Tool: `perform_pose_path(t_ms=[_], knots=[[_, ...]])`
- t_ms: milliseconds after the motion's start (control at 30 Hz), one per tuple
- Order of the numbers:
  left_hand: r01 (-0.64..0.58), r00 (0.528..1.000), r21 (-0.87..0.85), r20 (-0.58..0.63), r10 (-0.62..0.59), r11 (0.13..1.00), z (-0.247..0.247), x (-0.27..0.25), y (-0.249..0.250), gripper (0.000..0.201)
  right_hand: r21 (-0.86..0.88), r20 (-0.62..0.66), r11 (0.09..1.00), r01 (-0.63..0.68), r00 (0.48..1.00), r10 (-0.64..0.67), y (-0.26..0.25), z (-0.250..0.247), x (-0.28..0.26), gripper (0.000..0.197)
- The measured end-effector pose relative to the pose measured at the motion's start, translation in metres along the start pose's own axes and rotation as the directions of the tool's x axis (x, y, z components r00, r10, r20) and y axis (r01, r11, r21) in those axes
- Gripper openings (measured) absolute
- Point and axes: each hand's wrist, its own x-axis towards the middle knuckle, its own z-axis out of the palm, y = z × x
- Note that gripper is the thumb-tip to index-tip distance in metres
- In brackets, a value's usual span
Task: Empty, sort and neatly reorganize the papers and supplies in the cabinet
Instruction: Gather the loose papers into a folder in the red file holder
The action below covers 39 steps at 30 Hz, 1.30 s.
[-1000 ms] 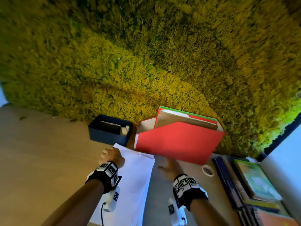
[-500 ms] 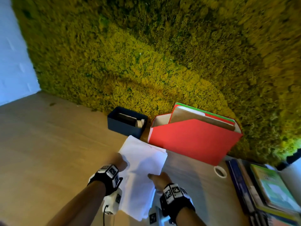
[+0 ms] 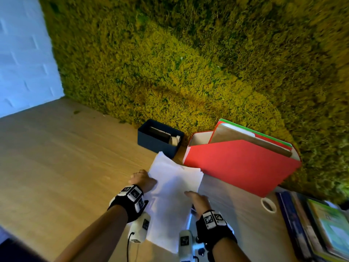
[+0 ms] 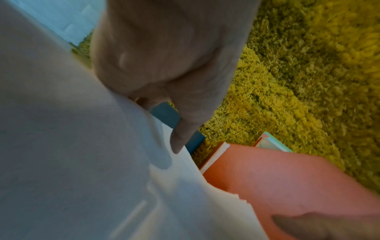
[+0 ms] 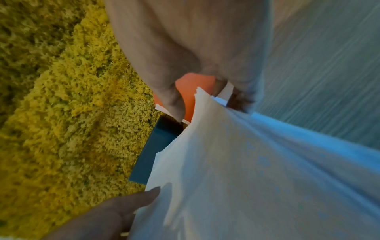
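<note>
I have both hands on the papers [image 3: 172, 195], a white stack lifted off the desk [image 3: 66, 157] and sagging toward me, its far corner just in front of the blue box [image 3: 156, 142] and its right corner close to the red file holder [image 3: 239, 167]. My left hand [image 3: 142, 180] grips the stack's left edge, fingers [image 4: 185, 134] curled down over it with the thumb on top. My right hand [image 3: 198, 201] holds the right edge, thumb [image 5: 170, 100] above the sheets and the other fingers tucked below, as the right wrist view shows. The sheet edges are uneven at the far end. The blue box sits against the moss wall [image 3: 188, 63] with a tape roll [image 3: 174, 139] inside. The file holder stands beside it, folders [image 3: 251, 137] upright in it. Another tape roll [image 3: 268, 204] lies on the desk near the holder, and books [image 3: 321, 229] lie at the right edge, blurred.
</note>
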Motion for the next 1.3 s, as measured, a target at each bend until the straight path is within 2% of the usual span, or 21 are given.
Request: perform_pose_path(t_ms=[67,133,167,200,300,333,400,467,500,567,633,733,800,867,933,1000,1067,1133,1167,1200,1300], knots=[[-0.01,1.0,-0.046,0.014,0.01,0.999,-0.003,0.0,0.002,0.058,0.045,0.029,0.998,-0.041,0.999,0.04,0.0,0.003,0.003,0.083],[-0.012,1.0,-0.042,-0.008,0.012,0.999,-0.003,-0.001,0.002,0.054,0.031,0.102,0.997,-0.069,0.993,0.066,-0.001,0.002,0.001,0.051],[-0.019,1.0,-0.046,-0.022,0.018,0.999,-0.001,-0.001,0.001,0.052,-0.009,0.118,0.998,-0.07,0.991,0.071,-0.004,0.002,-0.003,0.041],[-0.035,0.999,-0.052,-0.022,0.034,0.998,0.0,-0.002,0.001,0.048,-0.038,0.123,0.998,-0.058,0.991,0.062,-0.004,0.003,-0.001,0.039],[-0.138,0.99,-0.103,-0.034,0.135,0.985,0.002,-0.011,0.006,0.041,-0.041,0.112,0.998,0.041,0.993,-0.036,0.002,0.006,0.006,0.052],[-0.187,0.982,-0.115,-0.061,0.181,0.976,-0.001,-0.015,0.011,0.041,-0.027,0.104,0.996,0.084,0.991,-0.081,0.007,0.006,0.011,0.063],[-0.31,0.947,-0.09,-0.122,0.299,0.946,-0.011,-0.032,0.025,0.038,0.035,0.097,0.994,0.108,0.989,-0.111,0.014,0.001,0.011,0.078],[-0.451,0.879,-0.02,-0.181,0.44,0.892,-0.026,-0.052,0.047,0.032,0.176,0.117,0.977,0.122,0.983,-0.143,0.014,-0.008,0.0,0.068],[-0.527,0.832,0.006,-0.201,0.517,0.85,-0.034,-0.062,0.058,0.03,0.255,0.14,0.958,0.129,0.976,-0.169,0.009,-0.014,-0.01,0.062],[-0.666,0.728,-0.001,-0.216,0.65,0.746,-0.049,-0.079,0.077,0.031,0.427,0.164,0.89,0.161,0.954,-0.251,-0.003,-0.026,-0.022,0.062],[-0.774,0.633,-0.146,-0.214,0.744,0.617,-0.06,-0.093,0.094,0.03,0.556,0.144,0.798,0.23,0.92,-0.365,-0.019,-0.048,-0.034,0.065],[-0.86,0.457,-0.352,-0.209,0.865,0.369,-0.069,-0.111,0.111,0.025,0.579,0.023,0.738,0.347,0.898,-0.44,-0.047,-0.086,-0.054,0.072],[-0.828,0.413,-0.486,-0.194,0.89,0.279,-0.064,-0.12,0.12,0.026,0.524,-0.113,0.715,0.462,0.87,-0.479,-0.061,-0.114,-0.068,0.079],[-0.815,0.394,-0.537,-0.236,0.888,0.218,-0.049,-0.119,0.127,0.012,0.415,-0.271,0.723,0.553,0.833,-0.482,-0.065,-0.139,-0.079,0.072],[-0.803,0.396,-0.572,-0.302,0.867,0.167,-0.023,-0.12,0.139,0.017,0.307,-0.416,0.73,0.61,0.776,-0.474,-0.065,-0.16,-0.089,0.073],[-0.749,0.437,-0.652,-0.349,0.829,0.12,0.007,-0.124,0.149,0.03,0.256,-0.478,0.686,0.681,0.706,-0.522,-0.064,-0.17,-0.101,0.063],[-0.708,0.5,-0.697,-0.38,0.778,0.115,0.04,-0.131,0.16,0.036,0.257,-0.553,0.624,0.738,0.641,-0.532,-0.062,-0.179,-0.11,0.046],[-0.65,0.582,-0.749,-0.381,0.718,0.129,0.066,-0.133,0.165,0.035,0.242,-0.601,0.59,0.77,0.596,-0.532,-0.059,-0.18,-0.117,0.043],[-0.62,0.611,-0.773,-0.368,0.701,0.135,0.079,-0.131,0.165,0.035,0.207,-0.615,0.601,0.772,0.581,-0.534,-0.052,-0.182,-0.114,0.044],[-0.589,0.637,-0.793,-0.338,0.693,0.155,0.087,-0.134,0.167,0.037,0.172,-0.616,0.624,0.762,0.577,-0.536,-0.044,-0.187,-0.111,0.046],[-0.534,0.685,-0.815,-0.262,0.68,0.225,0.106,-0.132,0.167,0.045,0.147,-0.58,0.707,0.692,0.639,-0.505,-0.023,-0.199,-0.107,0.062]])
